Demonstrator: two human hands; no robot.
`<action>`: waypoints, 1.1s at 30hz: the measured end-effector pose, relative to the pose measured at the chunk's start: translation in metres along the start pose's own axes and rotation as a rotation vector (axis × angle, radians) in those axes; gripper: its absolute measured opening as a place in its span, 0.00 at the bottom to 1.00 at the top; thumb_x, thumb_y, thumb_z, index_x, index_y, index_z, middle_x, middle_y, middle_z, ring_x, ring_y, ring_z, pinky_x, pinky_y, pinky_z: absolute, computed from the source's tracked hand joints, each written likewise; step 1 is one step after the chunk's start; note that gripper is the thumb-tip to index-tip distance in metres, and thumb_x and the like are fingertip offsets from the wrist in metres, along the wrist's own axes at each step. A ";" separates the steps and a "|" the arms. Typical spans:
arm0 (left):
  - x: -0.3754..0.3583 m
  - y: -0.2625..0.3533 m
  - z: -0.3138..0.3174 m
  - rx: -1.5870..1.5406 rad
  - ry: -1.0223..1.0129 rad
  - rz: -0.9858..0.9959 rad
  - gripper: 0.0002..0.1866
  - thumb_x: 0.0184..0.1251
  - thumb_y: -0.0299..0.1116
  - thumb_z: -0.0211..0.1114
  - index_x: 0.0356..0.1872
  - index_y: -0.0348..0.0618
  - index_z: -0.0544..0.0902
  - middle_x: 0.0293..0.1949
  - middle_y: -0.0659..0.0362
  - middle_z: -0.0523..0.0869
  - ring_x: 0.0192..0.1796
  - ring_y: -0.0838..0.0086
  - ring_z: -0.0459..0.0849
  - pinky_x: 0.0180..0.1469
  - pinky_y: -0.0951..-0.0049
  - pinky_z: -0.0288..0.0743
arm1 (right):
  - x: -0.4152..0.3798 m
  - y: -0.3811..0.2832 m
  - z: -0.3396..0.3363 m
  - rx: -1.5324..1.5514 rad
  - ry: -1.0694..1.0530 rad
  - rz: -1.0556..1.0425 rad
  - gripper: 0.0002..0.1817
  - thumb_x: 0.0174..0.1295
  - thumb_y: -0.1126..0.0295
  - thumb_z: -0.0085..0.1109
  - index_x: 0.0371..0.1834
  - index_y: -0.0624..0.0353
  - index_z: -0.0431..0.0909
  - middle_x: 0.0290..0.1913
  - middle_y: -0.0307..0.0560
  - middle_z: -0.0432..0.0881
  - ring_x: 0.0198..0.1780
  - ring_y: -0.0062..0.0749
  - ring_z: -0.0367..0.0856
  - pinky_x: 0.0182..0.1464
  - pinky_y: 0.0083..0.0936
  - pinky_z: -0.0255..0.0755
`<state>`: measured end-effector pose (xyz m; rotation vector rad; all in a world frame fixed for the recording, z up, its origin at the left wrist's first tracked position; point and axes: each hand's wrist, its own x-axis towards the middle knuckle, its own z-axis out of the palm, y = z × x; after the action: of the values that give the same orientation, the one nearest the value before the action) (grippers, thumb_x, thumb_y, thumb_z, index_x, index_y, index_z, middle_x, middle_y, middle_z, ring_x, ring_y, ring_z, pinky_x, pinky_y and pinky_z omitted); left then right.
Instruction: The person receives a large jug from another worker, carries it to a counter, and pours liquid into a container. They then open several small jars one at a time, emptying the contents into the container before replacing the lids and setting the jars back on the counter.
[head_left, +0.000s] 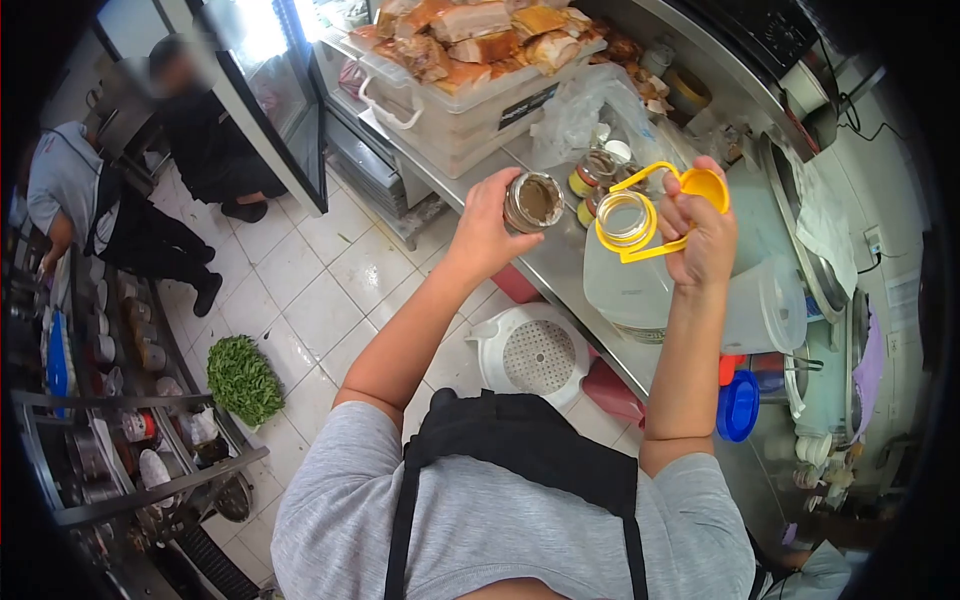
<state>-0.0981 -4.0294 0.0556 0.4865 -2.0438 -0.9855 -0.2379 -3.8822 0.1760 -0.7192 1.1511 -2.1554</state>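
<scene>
Left hand (pixel 487 228), upper middle of frame: grasping a small open jar (pixel 535 201), fingers and thumb around its side, mouth facing the camera. Brown contents (pixel 542 197) visible inside, no cover on. Right hand (pixel 703 225), upper right of centre: clenched on a yellow lid (pixel 706 186). Yellow handle (pixel 650 252) runs from that hand to the open neck of a clear jug (pixel 628 290), right of centre on the steel counter (pixel 548 255); can't tell if the fingers grip the handle too.

Risks, my judgement:
- Jar tips: contents could run out, since nothing closes the mouth. A wrist turn would do it.
- Jar slips: only one hand on it, and the rim looks smeared, so the grip may be slick. Counter edge is near in the frame; past it, a white stool (pixel 540 350) and floor tiles (pixel 330 280). If it's glass, likely breaks.
- Jug drags or topples: if the handle is caught in the right hand, pulling the lid away could tug the neck.
- Knock-over: small jars (pixel 592 170) stand between the two hands, just beside the jug neck. Sideways swing from either hand could hit them.
- Snag: crumpled plastic bag (pixel 590 110) behind those jars could catch on a reaching hand.
</scene>
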 end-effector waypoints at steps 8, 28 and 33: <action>-0.037 -0.022 -0.031 0.087 -0.031 -0.042 0.41 0.33 0.29 0.73 0.55 0.41 0.63 0.51 0.54 0.69 0.53 0.62 0.67 0.47 0.71 0.70 | -0.004 0.056 0.039 -0.154 -0.064 0.068 0.21 0.43 0.86 0.42 0.44 0.59 0.65 0.29 0.47 0.72 0.15 0.14 0.59 0.17 0.11 0.53; -0.065 -0.044 -0.044 0.022 -0.053 -0.134 0.41 0.30 0.29 0.73 0.53 0.42 0.63 0.50 0.52 0.70 0.54 0.57 0.66 0.54 0.65 0.62 | -0.016 0.106 0.064 -0.348 -0.039 0.121 0.20 0.43 0.85 0.44 0.43 0.58 0.65 0.30 0.43 0.73 0.21 0.15 0.64 0.21 0.11 0.58; -0.057 -0.033 -0.041 0.015 -0.088 -0.139 0.41 0.33 0.29 0.73 0.55 0.41 0.63 0.50 0.54 0.71 0.52 0.62 0.68 0.50 0.70 0.67 | -0.016 0.090 0.060 -0.239 -0.006 0.116 0.22 0.42 0.87 0.42 0.44 0.58 0.65 0.30 0.46 0.72 0.17 0.14 0.61 0.16 0.12 0.54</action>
<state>-0.0309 -4.0337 0.0167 0.6098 -2.1194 -1.0915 -0.1645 -3.9443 0.1248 -0.7412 1.4279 -1.9391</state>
